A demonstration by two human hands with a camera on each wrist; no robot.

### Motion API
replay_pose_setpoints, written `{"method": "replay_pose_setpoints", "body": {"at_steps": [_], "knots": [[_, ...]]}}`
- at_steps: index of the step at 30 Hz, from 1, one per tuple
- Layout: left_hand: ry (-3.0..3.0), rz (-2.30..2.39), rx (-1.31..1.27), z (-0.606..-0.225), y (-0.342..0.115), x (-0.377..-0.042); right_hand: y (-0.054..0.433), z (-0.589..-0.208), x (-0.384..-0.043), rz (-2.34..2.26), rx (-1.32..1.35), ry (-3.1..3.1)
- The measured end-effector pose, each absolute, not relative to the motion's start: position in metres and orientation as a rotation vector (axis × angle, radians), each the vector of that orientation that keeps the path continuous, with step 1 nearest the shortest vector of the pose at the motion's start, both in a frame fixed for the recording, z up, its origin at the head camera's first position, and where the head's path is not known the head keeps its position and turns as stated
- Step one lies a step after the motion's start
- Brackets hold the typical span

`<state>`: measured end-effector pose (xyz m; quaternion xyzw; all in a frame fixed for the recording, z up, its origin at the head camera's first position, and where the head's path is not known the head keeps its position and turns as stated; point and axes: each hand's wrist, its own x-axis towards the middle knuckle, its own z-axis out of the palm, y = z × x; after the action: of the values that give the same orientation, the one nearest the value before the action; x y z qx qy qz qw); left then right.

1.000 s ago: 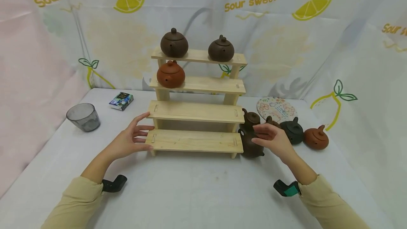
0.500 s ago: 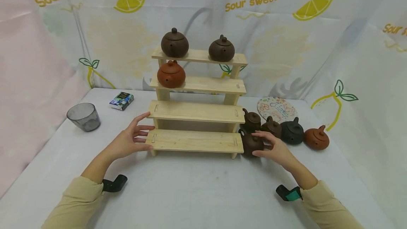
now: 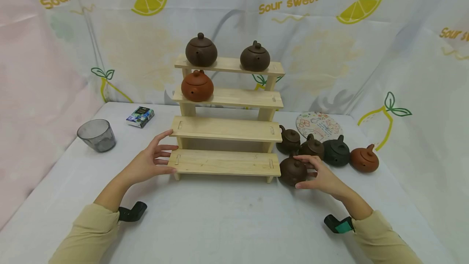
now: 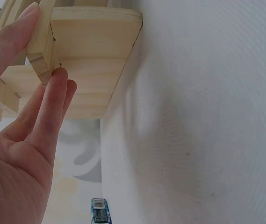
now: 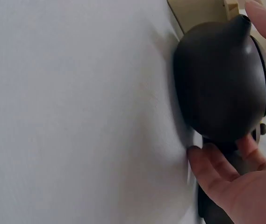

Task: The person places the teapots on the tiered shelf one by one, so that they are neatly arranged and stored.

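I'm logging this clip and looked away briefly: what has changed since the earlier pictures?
The right hand has come toward the person and now has its fingers round the nearest dark brown teapot, which has turned and shifted slightly right and nearer the person. The left hand still holds the end of the wooden stand; the stand's three teapots stayed put.

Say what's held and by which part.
The right hand grips a dark brown teapot by its rounded body; the left hand holds the lowest wooden shelf by its left end.
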<state>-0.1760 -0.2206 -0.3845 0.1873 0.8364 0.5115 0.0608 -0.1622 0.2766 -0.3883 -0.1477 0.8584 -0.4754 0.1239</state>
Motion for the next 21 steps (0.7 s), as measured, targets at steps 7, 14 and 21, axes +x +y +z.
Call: {"method": "replay_pose_setpoints", "body": {"at_steps": [7,14,21], "knots": [[2.529,1.565,0.588,-0.3826,-0.2194,-0.1746,0.2703,-0.3934,-0.1655,-1.382,-0.417,2.511],[2.509,1.566,0.565,-0.3824,-0.2193,-0.1756,0.2686,-0.3918,-0.1669,-1.364,-0.352,2.543],[2.492,1.581,0.567,-0.3805,-0.2188,-0.1741,0.2693,-0.384,-0.1635,-1.374,-0.356,2.534]]}}
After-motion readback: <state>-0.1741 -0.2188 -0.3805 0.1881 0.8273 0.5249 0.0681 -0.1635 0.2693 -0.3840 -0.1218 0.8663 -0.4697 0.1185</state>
